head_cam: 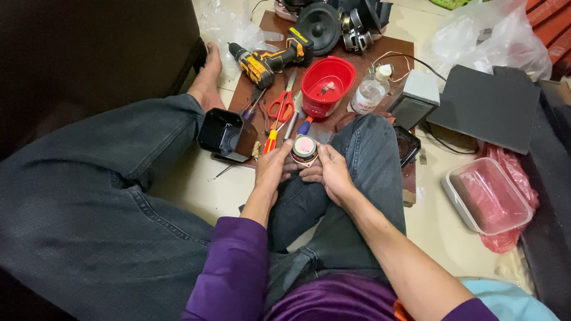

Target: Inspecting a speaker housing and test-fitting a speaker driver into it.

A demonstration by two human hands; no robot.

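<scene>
I sit on the floor with my legs crossed. Both hands hold a small round speaker driver [304,148] above my knee, magnet side facing up. My left hand [272,172] grips its left edge and my right hand [331,172] grips its right edge, fingers curled around the rim. A black speaker box [226,134] lies just left of my left hand.
Ahead on a brown board lie red-handled scissors [282,104], screwdrivers [272,140], a yellow-black cordless drill [271,58], a red bowl [328,83], a clear bottle [370,93] and a larger speaker cone [320,24]. A grey box [416,96], dark panel [488,107] and plastic container [486,195] sit right.
</scene>
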